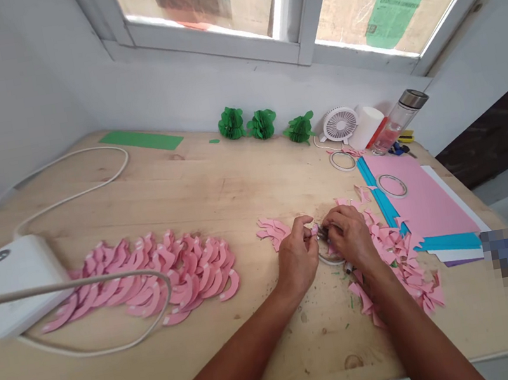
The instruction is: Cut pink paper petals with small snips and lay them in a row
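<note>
My left hand (296,254) and my right hand (350,235) meet over the middle of the wooden table (215,189). Both are closed in a pinch on a small pink paper piece (314,230) held between their fingertips. A roll of tape (331,257) lies on the table just under the hands, partly hidden. A small stack of curved pink paper petals (270,230) lies just left of my left hand. Pink paper scraps (402,256) are scattered to the right of my right hand and along my right forearm.
A big spread of pink petals (166,274) lies left, beside a white box (13,283) with looping cables (67,197). Pink, blue and white sheets (422,202) carry a tape ring (391,185). At the back stand green paper balls (261,124), a small fan (339,123), a bottle (399,119).
</note>
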`<state>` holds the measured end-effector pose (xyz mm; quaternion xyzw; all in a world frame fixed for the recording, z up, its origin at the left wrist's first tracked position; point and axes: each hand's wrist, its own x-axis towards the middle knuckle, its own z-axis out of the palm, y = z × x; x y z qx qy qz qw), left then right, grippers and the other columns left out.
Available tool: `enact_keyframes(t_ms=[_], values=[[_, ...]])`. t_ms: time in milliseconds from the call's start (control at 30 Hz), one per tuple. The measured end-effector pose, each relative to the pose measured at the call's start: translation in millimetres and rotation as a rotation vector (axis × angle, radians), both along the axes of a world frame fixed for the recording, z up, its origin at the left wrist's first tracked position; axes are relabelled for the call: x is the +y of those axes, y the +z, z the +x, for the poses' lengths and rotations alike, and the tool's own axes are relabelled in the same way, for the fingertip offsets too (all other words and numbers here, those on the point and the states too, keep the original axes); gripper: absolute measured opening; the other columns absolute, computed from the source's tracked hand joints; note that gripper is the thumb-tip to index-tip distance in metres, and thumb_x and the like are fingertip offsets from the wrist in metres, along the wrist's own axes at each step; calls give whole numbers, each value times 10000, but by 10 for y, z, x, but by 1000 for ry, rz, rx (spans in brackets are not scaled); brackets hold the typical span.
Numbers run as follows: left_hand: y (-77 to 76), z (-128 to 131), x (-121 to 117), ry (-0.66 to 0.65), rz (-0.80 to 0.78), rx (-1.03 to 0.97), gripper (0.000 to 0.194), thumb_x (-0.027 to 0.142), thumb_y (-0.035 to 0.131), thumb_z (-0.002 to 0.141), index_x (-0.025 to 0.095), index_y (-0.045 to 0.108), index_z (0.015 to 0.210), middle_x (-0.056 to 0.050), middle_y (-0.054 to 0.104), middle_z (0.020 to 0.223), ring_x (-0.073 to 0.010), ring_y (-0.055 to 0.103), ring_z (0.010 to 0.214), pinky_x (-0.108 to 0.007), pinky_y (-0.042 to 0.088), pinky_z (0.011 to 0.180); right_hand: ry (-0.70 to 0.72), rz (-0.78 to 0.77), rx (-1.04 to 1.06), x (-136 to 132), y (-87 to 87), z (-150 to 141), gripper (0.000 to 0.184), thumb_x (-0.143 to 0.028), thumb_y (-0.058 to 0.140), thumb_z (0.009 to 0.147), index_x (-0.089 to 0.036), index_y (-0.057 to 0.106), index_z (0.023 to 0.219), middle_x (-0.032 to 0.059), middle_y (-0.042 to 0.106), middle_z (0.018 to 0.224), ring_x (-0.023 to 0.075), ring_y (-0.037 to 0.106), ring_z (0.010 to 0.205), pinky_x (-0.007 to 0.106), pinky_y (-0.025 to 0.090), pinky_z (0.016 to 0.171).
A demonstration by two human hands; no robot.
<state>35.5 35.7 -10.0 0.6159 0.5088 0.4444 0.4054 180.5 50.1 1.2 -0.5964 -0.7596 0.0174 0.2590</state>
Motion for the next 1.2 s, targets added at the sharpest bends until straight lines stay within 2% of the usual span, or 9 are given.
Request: enact_keyframes(t_ms=[233,467,1033,1200], values=[[0,8,4,4,-39,-28,310,115,479,749,214,520,1040,20,573,699,-122,570,650,-222,416,631,20,3,-43,-10,-7,1,210,-96,507,743,-213,671,803,42,610,838,191,504,860,326,347,776],[0,2,0,2,-17,-19,317,103,483,752,214,515,1047,14,582,710,-119,568,644,-216,420,622,32,8,-50,-26,6,-9,183,-109,522,759,-220,666,775,41,617,839,197,500,854,343,333,797],[17,-2,-5,-8,28,48,291,114,474,766,197,497,1044,8,593,721,-119,563,633,-216,415,607,-7,-33,-1,-37,31,-28,175,-49,492,695,-191,593,675,22,596,761,179,493,815,315,334,773],[19,0,-7,-8,12,69,289,110,459,770,194,494,1045,0,589,738,-124,565,656,-220,417,623,-5,-32,0,-28,32,7,165,-79,480,726,-193,599,739,34,598,806,189,497,820,318,335,757]])
